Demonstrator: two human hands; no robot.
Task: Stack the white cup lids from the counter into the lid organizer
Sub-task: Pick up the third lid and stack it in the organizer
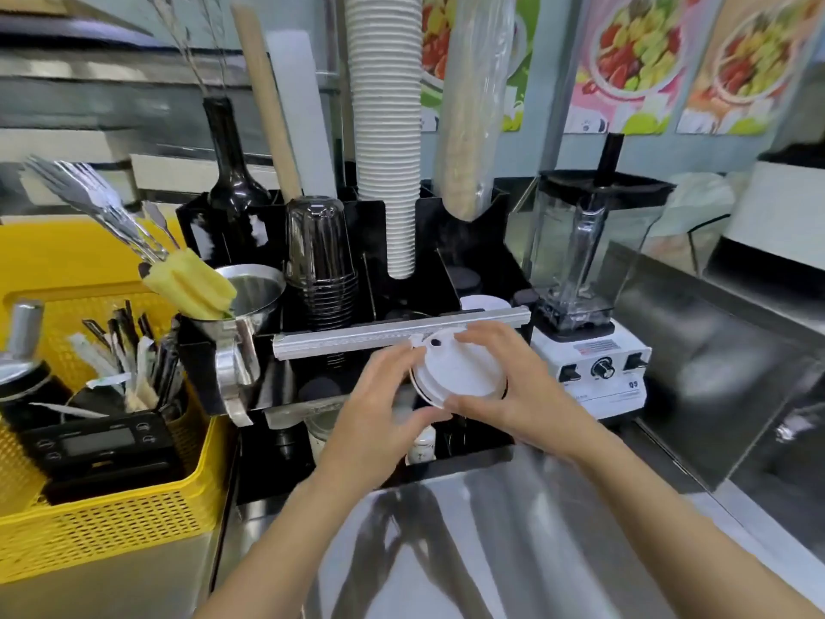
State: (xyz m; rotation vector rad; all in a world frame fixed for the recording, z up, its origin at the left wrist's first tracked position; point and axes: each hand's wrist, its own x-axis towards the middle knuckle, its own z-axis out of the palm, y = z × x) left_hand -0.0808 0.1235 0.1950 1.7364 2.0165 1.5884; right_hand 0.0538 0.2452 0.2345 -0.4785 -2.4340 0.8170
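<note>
Above the organizer, near its front rail, we pinch the lids between left hand and right hand; stack tilted, slot directly below.

A yellow basket sits left, a blender right, a tall stack of paper cups between, behind a steel jug

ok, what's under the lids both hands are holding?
White lids, gripped by left hand and right hand, cover most of the black organizer compartment below; its contents are hidden.
</note>
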